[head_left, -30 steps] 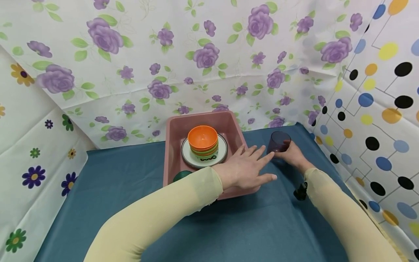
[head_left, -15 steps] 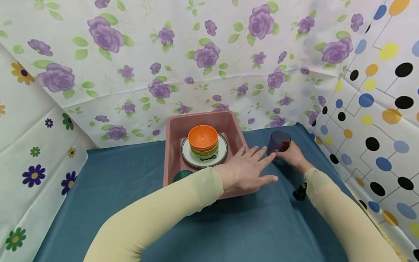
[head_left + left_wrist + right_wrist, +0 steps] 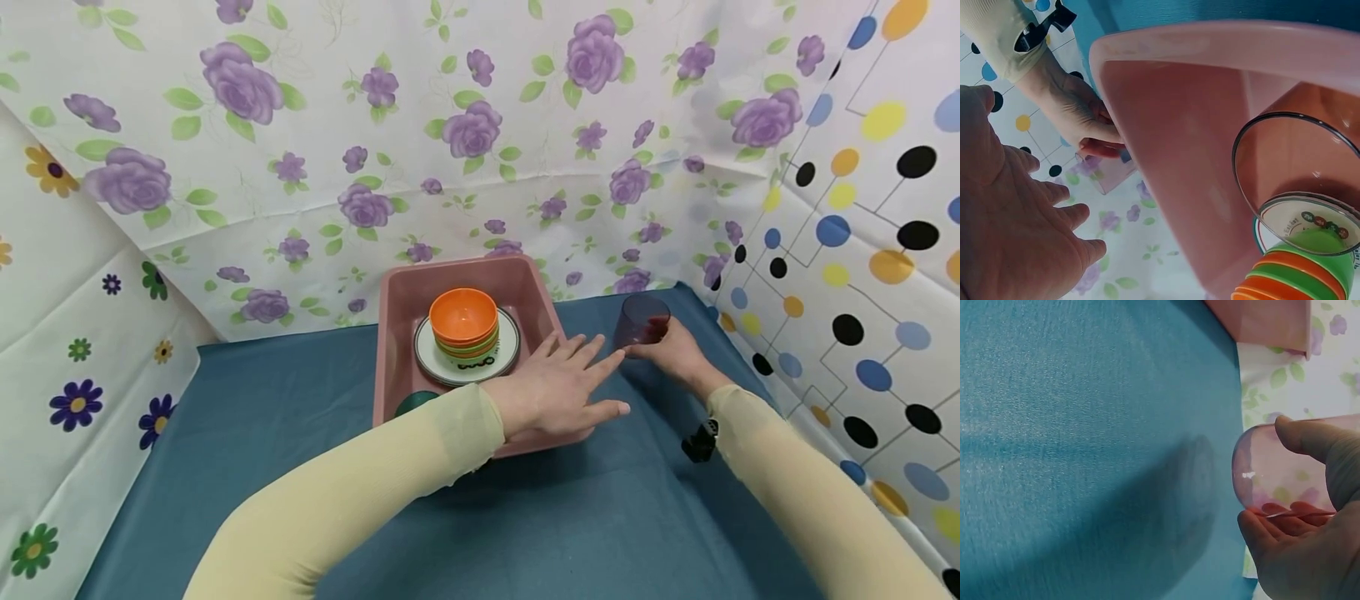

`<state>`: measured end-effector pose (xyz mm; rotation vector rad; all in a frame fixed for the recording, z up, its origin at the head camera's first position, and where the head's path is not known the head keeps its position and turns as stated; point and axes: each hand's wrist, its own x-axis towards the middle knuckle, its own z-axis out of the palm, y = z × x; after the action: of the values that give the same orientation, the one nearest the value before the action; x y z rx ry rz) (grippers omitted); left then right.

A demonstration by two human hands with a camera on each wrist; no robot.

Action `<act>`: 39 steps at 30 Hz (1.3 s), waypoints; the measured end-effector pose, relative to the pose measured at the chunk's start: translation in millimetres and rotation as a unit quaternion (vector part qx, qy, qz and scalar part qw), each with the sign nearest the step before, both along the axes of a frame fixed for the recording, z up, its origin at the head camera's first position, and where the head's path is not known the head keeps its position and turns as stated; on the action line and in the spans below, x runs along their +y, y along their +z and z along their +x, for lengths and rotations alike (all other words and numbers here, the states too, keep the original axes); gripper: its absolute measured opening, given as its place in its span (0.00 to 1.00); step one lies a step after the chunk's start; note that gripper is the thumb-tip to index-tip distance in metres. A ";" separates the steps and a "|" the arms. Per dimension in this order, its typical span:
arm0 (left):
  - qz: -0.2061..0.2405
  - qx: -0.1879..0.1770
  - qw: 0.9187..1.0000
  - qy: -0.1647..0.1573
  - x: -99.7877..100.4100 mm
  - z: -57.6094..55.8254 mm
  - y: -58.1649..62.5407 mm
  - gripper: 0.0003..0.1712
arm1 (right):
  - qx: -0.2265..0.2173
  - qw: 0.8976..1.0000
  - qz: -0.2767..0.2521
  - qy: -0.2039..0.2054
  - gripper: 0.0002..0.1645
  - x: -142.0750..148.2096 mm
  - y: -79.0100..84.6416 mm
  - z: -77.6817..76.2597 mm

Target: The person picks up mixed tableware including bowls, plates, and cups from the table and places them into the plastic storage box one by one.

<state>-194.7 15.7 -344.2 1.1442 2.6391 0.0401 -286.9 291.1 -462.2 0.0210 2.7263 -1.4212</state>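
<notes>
A see-through purple drinking glass (image 3: 639, 323) is held in my right hand (image 3: 678, 357), to the right of a pink bin. In the right wrist view the thumb and fingers grip the glass (image 3: 1279, 469) from both sides; its shadow falls on the cloth apart from it. My left hand (image 3: 551, 392) is spread with straight fingers above the bin's right wall and holds nothing. Inside the pink bin (image 3: 397, 333) a stack of orange and green bowls (image 3: 463, 321) stands on white plates (image 3: 506, 354). A transparent tumbler with a dark rim (image 3: 1297, 162) shows beside them in the left wrist view.
A dark green rounded thing (image 3: 416, 402) in the bin is partly covered by my left sleeve. Blue cloth (image 3: 300, 483) covers the table. Floral sheets (image 3: 300, 125) hang behind, and a dotted sheet (image 3: 847, 333) stands close to my right arm.
My right hand and the purple glass have shifted very slightly up and to the right. The left hand is almost still, and the bin and its contents look the same.
</notes>
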 end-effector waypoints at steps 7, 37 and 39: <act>0.016 0.011 1.000 -0.009 -8.5 1.0 5.8 0.45 | 0.009 1.000 -0.005 0.005 0.57 -0.2 19.6 8.6; 0.094 0.077 0.991 0.051 -133.3 27.7 10.1 0.44 | 0.039 0.982 -0.021 0.183 0.47 -83.7 109.2 80.6; 0.097 0.073 0.991 0.059 -142.6 30.7 9.2 0.45 | 0.039 0.980 -0.022 0.196 0.47 -92.4 111.4 84.4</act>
<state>-164.0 -126.9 -335.1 1.0864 2.8839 0.2505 -202.5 198.7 -350.8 -0.5528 2.5601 -1.3840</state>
